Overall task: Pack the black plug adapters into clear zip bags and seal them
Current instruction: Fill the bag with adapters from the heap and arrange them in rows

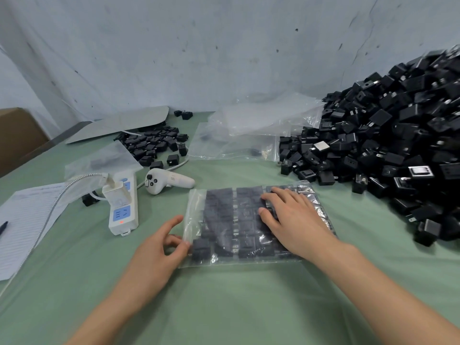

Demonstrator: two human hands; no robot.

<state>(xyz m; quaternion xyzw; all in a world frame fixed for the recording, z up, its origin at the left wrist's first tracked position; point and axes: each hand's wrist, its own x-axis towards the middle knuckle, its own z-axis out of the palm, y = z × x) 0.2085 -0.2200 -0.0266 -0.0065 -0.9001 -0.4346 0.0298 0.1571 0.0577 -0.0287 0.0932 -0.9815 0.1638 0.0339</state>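
- A clear zip bag (196, 212) lay flat on the green bench (224, 307), just in front of the person, with its zip edge turned to the left.
- It was packed with black plug adapters (224, 220), laid side by side in rows that filled nearly the whole bag. Whether the zip was closed could not be told.
- The right hand (291, 220) rested palm down on the right half of the bag, fingers straight and spread, pressing on the adapters through the plastic.
- The left hand (161, 247) was at the bag's left edge near the lower corner. Thumb and a curled finger pinched the plastic there, and the forefinger reached up along the edge.
- A large loose pile of adapters (398, 140) rose at the right against the wall, its foot close to the bag's far right corner.
- A smaller heap of adapters (154, 143) lay at the back left, partly under a grey board (119, 124).
- Empty clear bags (249, 130) lay crumpled between the two heaps, well behind the packed one.
- Another small clear bag (104, 158) with something dark inside sat to the left, beside a white power strip (123, 207) with a plug in it and a red light lit.
- A white handheld controller (169, 181) lay between the power strip and the packed bag.
- A lined sheet of paper (25, 220) with a pen (3, 226) on it lay at the far left, and a cardboard box (17, 135) stood behind.
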